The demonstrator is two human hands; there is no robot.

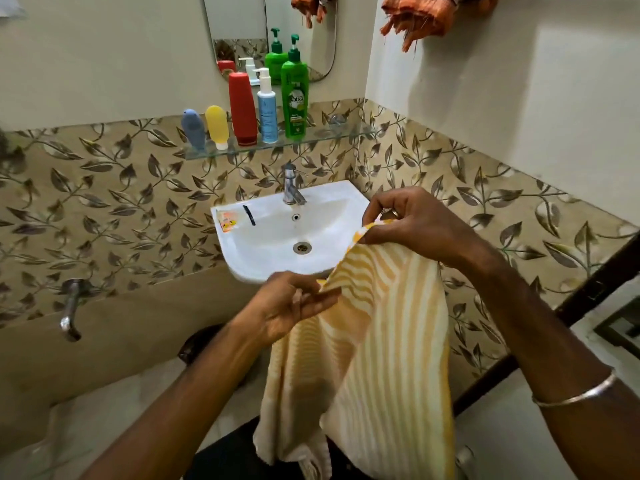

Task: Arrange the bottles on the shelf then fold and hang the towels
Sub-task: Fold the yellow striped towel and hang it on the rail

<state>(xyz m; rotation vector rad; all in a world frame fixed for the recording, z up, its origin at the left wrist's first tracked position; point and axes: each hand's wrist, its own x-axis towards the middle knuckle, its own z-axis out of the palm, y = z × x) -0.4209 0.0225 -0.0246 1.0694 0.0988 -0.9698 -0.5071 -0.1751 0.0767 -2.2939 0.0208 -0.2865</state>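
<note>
A yellow and white striped towel (388,344) hangs in front of the sink, held up by both hands. My right hand (412,226) pinches its upper corner over the basin's right rim. Lower and to the left, my left hand (291,306) pinches the towel's top edge. On the glass shelf (332,135) stand several bottles in a row: a blue-grey tube (194,129), a yellow tube (217,126), a red bottle (242,109), a white and blue pump bottle (266,109) and a green pump bottle (295,98). An orange towel (419,19) hangs high on the right wall.
A white sink (263,237) with a chrome tap (291,185) juts from the tiled wall below the shelf. A mirror (239,26) hangs above the bottles. A second metal tap (71,310) sticks out at the lower left. A dark door frame (568,306) runs along the right.
</note>
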